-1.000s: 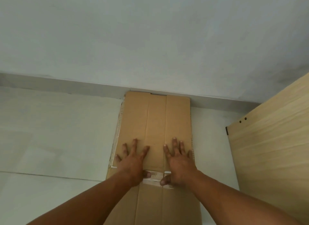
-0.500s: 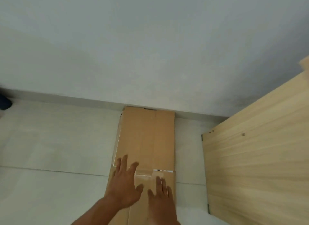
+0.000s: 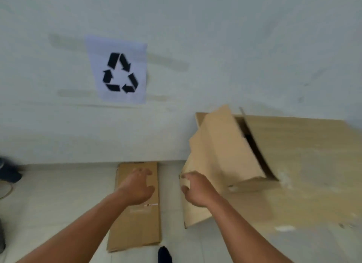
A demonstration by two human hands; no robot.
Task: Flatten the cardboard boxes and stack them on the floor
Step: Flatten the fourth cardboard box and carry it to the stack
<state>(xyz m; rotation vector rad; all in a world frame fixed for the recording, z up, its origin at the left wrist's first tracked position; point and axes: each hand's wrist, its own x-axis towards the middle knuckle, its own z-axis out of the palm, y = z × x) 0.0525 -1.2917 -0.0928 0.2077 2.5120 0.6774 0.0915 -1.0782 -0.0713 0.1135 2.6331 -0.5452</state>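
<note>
A flattened cardboard box (image 3: 137, 223) lies on the floor tiles against the wall. My left hand (image 3: 137, 186) hovers just above its far half, fingers loosely spread, holding nothing. An unflattened cardboard box (image 3: 225, 151) lies on its side on the wooden table (image 3: 313, 165) at the right, its dark opening facing right and its flaps sticking out to the left. My right hand (image 3: 195, 190) is at the box's near-left flap, with thumb and fingers on either side of the flap edge. Motion blur hides whether they pinch it.
A sheet with a black recycling symbol (image 3: 120, 72) hangs on the white wall above the flat box. A dark object (image 3: 8, 172) sits on the floor at the far left. A dark toe (image 3: 165, 254) shows at the bottom edge.
Both hands lifted off the flattened box. The view swung up and right, and my right hand moved over to the box on the table.
</note>
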